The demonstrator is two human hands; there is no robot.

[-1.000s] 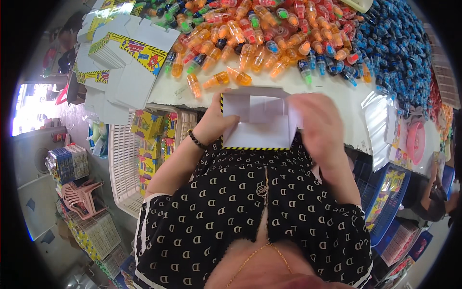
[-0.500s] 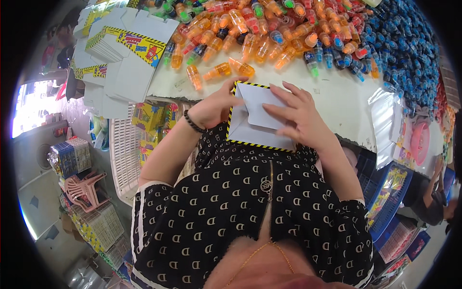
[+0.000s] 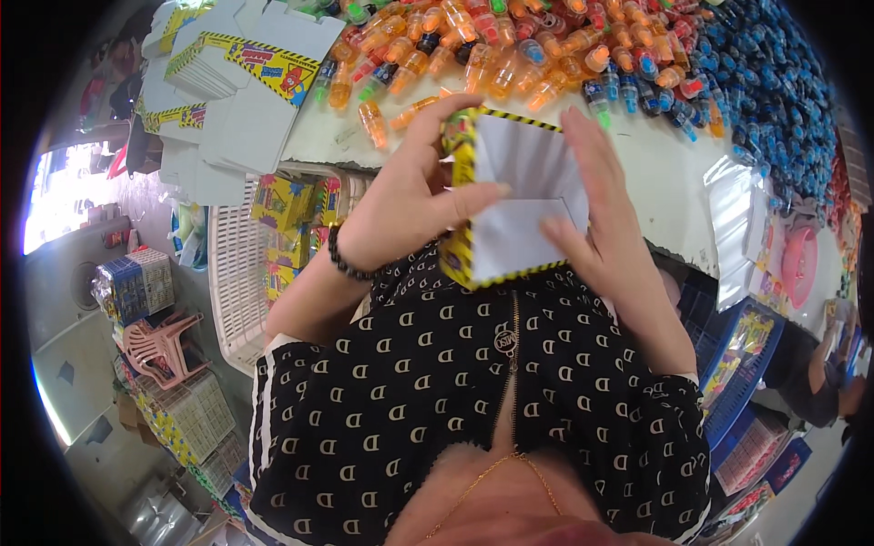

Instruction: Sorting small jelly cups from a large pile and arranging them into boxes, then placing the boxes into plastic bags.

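Note:
In front of my chest I hold a small open cardboard box (image 3: 464,259), white inside, with yellow printed sides and black-and-yellow striped edges. My left hand (image 3: 410,196) grips its left side, the thumb over the rim and the fingers behind the far corner. Along the right side my right hand (image 3: 608,214) holds the box, its fingers upright against the wall and its thumb at the inner white flap. Just beyond the box, small orange bottles (image 3: 371,123) lie loose at the near edge of a larger pile.
Flat box blanks (image 3: 241,127) are stacked on the table's left. Blue bottles (image 3: 783,109) are heaped at right, near a clear plastic sheet (image 3: 728,241) and a pink basin (image 3: 799,264). A white basket (image 3: 228,291) holds yellow boxes (image 3: 282,205). Another person's arm (image 3: 819,359) shows far right.
The box has tilted and opened out, so its yellow left side and inside now show. My left thumb has come over the rim; my right hand has moved from the top flap to the right side.

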